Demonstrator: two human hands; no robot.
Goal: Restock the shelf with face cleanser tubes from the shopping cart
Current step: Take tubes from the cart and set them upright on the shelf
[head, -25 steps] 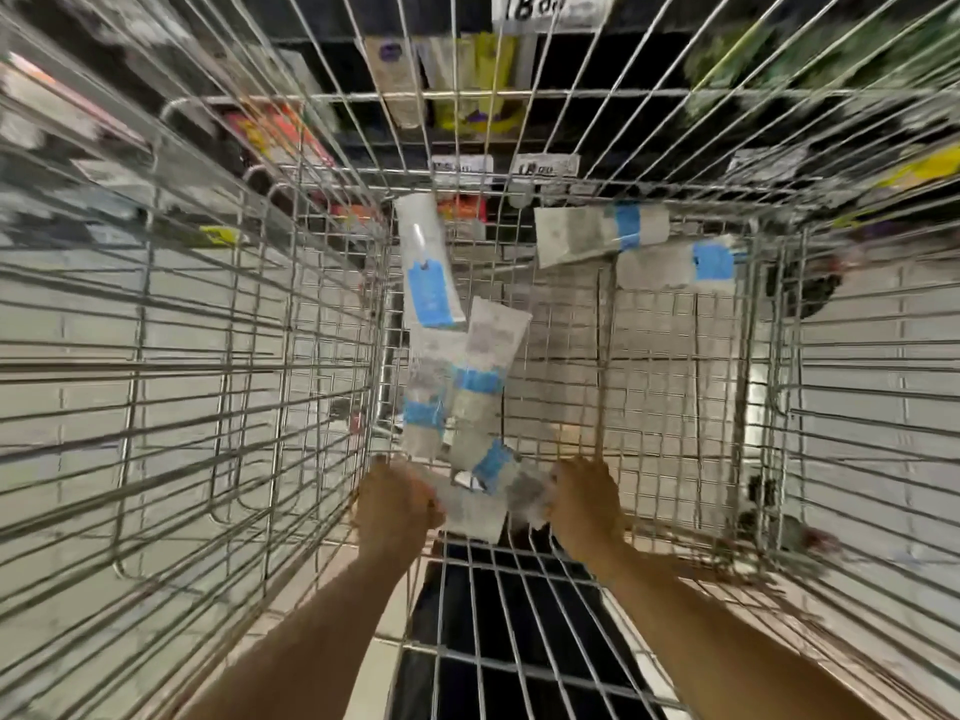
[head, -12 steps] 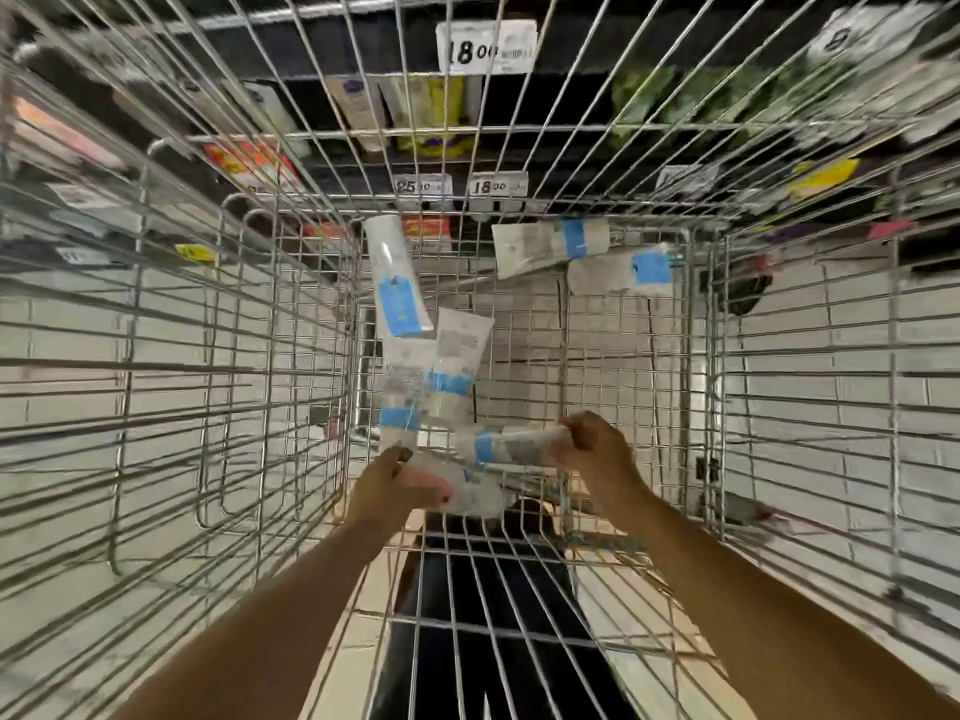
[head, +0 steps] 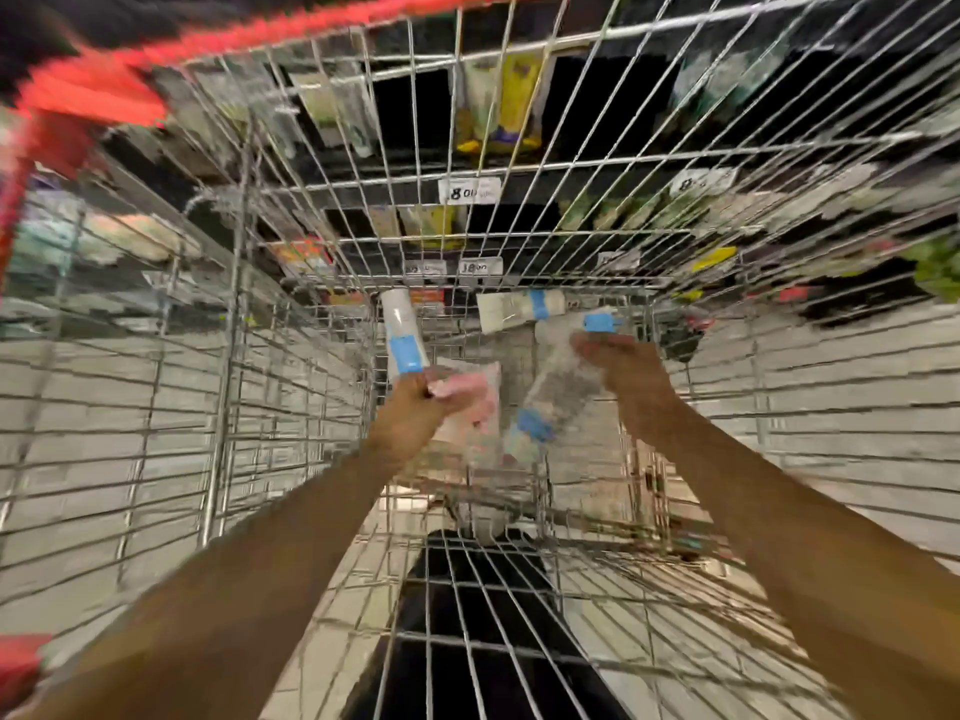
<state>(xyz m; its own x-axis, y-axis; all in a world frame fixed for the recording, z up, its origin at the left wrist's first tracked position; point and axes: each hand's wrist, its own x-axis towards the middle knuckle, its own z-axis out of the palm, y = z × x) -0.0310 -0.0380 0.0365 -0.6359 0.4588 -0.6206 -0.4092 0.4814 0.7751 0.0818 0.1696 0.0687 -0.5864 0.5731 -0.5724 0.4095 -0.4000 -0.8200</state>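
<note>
Both my arms reach down into a wire shopping cart (head: 223, 387). My left hand (head: 415, 402) is closed around white face cleanser tubes (head: 467, 407), blurred by motion. My right hand (head: 623, 366) grips another white tube with a blue band (head: 550, 402), held slanted with its blue end low. Three more white tubes with blue bands remain in the cart: one (head: 402, 330) leaning at the far left, one (head: 519, 306) lying across the far end, and one (head: 597, 322) partly hidden behind my right hand.
The cart has a red handle rim (head: 104, 80) at the upper left. Beyond its far wall stand dark store shelves (head: 498, 111) with hanging products and white price tags (head: 470, 190). A pale tiled floor shows through the wire sides.
Both hands have risen from the cart floor with tubes in them. My right hand has moved up and to the right, tilting its tube. The view has swung upward and blurred.
</note>
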